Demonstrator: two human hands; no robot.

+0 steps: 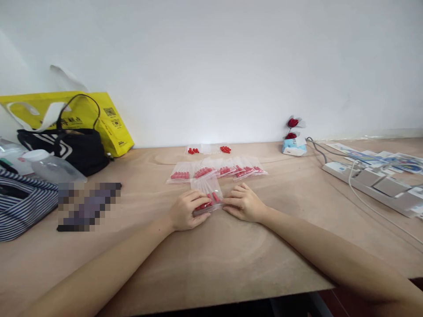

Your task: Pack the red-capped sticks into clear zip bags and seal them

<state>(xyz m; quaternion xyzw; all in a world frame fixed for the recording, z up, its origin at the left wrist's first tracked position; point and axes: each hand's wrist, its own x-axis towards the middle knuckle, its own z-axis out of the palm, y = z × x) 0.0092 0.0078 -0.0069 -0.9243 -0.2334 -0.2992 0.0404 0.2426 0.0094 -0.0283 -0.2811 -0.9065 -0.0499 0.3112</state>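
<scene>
A small clear zip bag [216,188] with several red capsule-shaped pieces inside lies between my hands on the wooden table. My left hand [190,209] grips its left side, fingers over the red pieces and thumb along the near edge. At the bag's lower right corner, my right hand [245,203] pinches the plastic. Just beyond lies a row of similar filled bags [204,171], some overlapping. Farther back are a loose heap of red pieces [225,149] and another small group [193,151], with clear plastic near them.
On the left stand a yellow bag [115,127], a black handbag [87,149], a plastic bottle [54,166] and a striped bag [26,207]. A blurred-out dark object [90,207] lies nearby. Rightward are artificial roses [292,123] and a power strip [366,187] with cables.
</scene>
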